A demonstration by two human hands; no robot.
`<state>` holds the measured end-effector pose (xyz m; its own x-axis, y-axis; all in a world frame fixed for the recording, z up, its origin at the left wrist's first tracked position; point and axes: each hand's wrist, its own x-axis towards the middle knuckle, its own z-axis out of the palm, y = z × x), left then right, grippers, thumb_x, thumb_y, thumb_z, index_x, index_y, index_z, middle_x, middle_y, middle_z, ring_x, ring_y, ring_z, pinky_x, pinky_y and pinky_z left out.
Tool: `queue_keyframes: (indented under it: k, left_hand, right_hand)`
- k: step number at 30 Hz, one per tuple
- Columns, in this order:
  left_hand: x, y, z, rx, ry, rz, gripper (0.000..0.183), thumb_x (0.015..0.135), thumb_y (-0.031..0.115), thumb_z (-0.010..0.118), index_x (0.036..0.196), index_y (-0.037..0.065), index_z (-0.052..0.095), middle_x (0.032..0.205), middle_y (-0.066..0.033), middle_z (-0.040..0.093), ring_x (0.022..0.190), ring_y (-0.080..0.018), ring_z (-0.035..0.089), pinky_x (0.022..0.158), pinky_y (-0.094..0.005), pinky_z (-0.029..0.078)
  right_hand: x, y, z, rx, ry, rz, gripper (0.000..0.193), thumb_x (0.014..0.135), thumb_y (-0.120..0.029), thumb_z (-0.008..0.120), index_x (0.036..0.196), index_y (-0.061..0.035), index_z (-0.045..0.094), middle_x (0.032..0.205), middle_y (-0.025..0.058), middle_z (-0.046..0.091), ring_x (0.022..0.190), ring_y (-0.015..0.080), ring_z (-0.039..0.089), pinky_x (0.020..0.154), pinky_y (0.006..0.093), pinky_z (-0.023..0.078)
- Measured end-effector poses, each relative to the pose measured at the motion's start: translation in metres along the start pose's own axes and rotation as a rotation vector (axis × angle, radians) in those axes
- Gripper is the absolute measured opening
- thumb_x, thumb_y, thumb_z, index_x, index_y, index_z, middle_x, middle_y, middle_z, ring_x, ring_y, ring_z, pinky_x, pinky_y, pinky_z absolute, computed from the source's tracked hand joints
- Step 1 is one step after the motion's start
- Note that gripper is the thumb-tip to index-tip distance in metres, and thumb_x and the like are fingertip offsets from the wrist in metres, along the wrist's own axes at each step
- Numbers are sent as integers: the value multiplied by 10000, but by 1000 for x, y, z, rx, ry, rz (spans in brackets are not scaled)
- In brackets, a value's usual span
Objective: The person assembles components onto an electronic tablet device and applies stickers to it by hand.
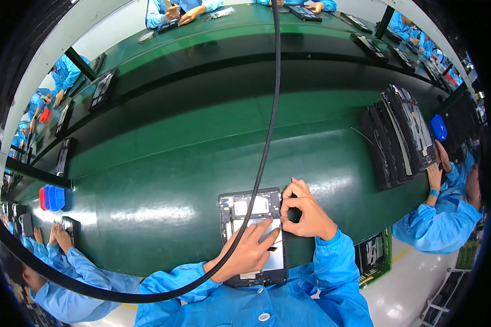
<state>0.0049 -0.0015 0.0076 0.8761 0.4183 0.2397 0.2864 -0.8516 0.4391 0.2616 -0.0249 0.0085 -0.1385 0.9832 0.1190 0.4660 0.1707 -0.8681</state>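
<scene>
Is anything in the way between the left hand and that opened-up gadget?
Nothing visible: the left hand rests on the opened gadget. A black cable crosses in front of both here; how near it hangs is unclear.

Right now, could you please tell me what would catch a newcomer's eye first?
Probably the black cable, which hangs across the middle of the view and curves to the left. Below, the left hand lies on an opened tablet, while the right hand forms a ring by its right edge. At the right, dark panels stand bunched on the green table.
</scene>
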Motion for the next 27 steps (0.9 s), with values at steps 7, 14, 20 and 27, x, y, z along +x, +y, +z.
queue_keyframes:
  k: [7, 14, 20, 27]
  left_hand:
    - [11, 4, -2, 45, 22, 37, 586, 739, 172, 824, 1290, 18, 694, 1383, -212, 659, 987, -321, 686, 873, -423, 550]
    - [4, -3, 4, 30, 121, 26, 495, 723, 137, 790, 1203, 43, 713, 1348, -148, 692, 976, -291, 681, 826, -420, 543]
    - [6, -4, 1, 97, 130, 0, 522, 731, 143, 782, 1245, 67, 736, 1330, -115, 708, 903, -270, 645, 772, -405, 528]
    - [6, -17, 1, 146, 57, 81, 621, 748, 244, 802, 1334, 69, 696, 1415, -125, 666, 902, -248, 664, 810, -390, 530]
  right_hand:
    - [5, -3, 13, -36, 167, 29, 126, 795, -75, 821, 804, -61, 696, 1050, 87, 587, 1118, 321, 538, 1056, 458, 452]
    - [19, 6, 19, -38, 205, -45, 133, 854, -134, 901, 952, -85, 826, 1158, 93, 658, 1180, 322, 559, 1055, 441, 463]
    - [29, 17, 15, 13, 110, -40, 139, 821, -175, 924, 940, -129, 869, 1178, 32, 712, 1152, 276, 585, 1064, 428, 448]
    - [34, 12, 19, -51, 107, -29, 161, 795, -227, 954, 945, -191, 908, 1121, 6, 679, 1099, 238, 573, 1025, 408, 423]
